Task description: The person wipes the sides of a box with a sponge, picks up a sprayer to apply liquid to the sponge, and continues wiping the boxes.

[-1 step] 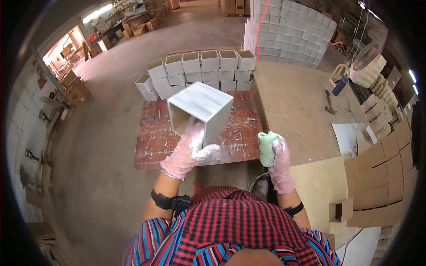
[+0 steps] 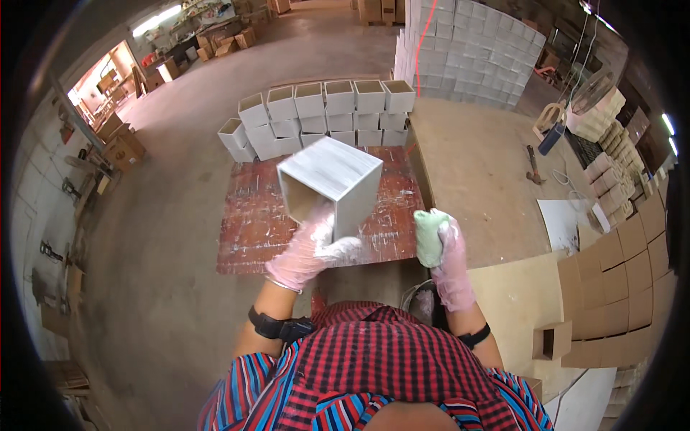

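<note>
Scuffed red tabletop [image 2: 248, 212] lay beneath a whitish square wood-like box [image 2: 334, 169] mid-frame, likely light, stiff; pink-gloved left hand [image 2: 309, 248] apparently clamped its lower wall, a sound hold, fingertips hidden; pink-gloved right hand [image 2: 449, 251] clutched green cloth [image 2: 429, 241].

Box [image 2: 332, 169] over board [image 2: 251, 223], stacked boxes [image 2: 311, 107] behind, cloth [image 2: 428, 241] at right

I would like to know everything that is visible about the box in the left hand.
The box is pale grey-white and square-edged, with streaky, brushed-looking upper face and a plainer grey side. It may be wood or board; I cannot tell. One end is open, facing left and toward the person, showing a brownish inside. It is tilted, seemingly held above the red-brown board. The gloved left hand holds it, fingers at the opening.
</note>
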`<state>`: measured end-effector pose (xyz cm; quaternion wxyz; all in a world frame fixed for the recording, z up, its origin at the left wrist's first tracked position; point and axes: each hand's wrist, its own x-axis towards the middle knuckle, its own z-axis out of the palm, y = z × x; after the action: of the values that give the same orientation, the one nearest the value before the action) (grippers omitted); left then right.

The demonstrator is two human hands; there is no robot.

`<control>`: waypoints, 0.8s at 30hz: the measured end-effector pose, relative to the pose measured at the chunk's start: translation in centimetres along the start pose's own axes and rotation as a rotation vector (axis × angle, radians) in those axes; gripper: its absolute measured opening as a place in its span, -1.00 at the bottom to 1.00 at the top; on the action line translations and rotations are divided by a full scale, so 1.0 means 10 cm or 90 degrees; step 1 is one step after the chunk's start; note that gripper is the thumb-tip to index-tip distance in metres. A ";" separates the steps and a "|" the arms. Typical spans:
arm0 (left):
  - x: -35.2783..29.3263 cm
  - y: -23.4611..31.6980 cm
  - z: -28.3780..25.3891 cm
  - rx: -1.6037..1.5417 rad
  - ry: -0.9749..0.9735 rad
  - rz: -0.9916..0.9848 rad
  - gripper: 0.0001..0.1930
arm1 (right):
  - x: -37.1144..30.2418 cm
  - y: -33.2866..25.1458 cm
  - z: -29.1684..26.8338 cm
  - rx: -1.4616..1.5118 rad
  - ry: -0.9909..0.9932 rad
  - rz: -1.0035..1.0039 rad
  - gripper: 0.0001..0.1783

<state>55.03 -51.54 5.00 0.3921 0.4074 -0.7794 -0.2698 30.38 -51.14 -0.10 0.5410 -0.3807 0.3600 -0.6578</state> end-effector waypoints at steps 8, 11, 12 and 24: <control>-0.03 -0.85 0.28 -0.534 0.027 -0.268 -0.40 | 0.54 0.41 0.26 0.198 0.006 0.140 -0.56; 0.04 -1.19 0.08 -0.521 -0.004 -0.192 -0.47 | 0.83 0.56 0.40 0.248 0.044 0.166 -0.54; 0.10 -1.31 0.00 -0.549 -0.031 -0.155 -0.50 | 0.96 0.62 0.48 0.274 0.081 0.170 -0.54; 0.73 -2.31 -1.04 -0.711 -0.251 -0.234 -0.30 | 1.87 1.27 1.73 0.390 0.017 0.123 -0.55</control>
<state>70.84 -70.82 -3.57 0.3417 0.2104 -0.4953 -0.7705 49.00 -72.66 -1.46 0.6857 -0.1552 0.1871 -0.6861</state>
